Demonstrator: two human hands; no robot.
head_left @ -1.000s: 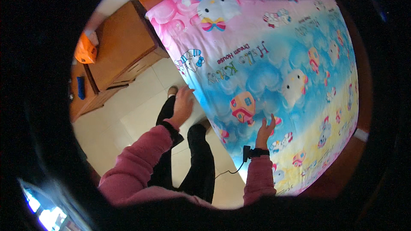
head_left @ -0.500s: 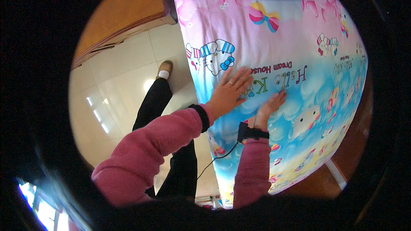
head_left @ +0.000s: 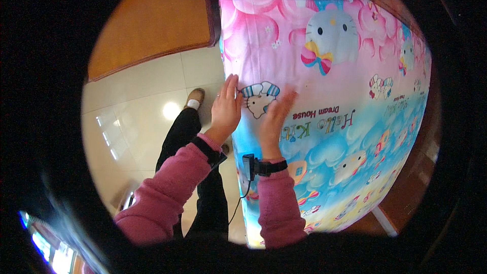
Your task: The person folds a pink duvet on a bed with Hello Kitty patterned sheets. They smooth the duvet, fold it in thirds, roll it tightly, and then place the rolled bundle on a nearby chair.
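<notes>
A large printed cloth (head_left: 324, 91), pink at the far end, blue in the middle and yellow at the near end, lies spread over a flat surface, with cartoon cats, bows and lettering on it. My left hand (head_left: 225, 109) is at the cloth's left edge, its fingers stretched out and pointing away from me, with nothing in them. To its right, my right hand (head_left: 275, 124) is over the cloth beside a striped-hat cat print. Its fingers are extended and somewhat blurred. Whether its palm touches the cloth, I cannot tell.
An orange-brown wooden piece of furniture (head_left: 152, 30) stands at the far left above pale floor tiles (head_left: 147, 101). My leg and shoe (head_left: 195, 96) show beside the cloth. Brown wood (head_left: 406, 200) lies beyond its right edge. A black cable (head_left: 238, 203) hangs from my right wristband.
Both hands have moved left, the left one from the cloth's surface to its edge. The creases near the left edge look smoother. More of the cloth's pink far part shows.
</notes>
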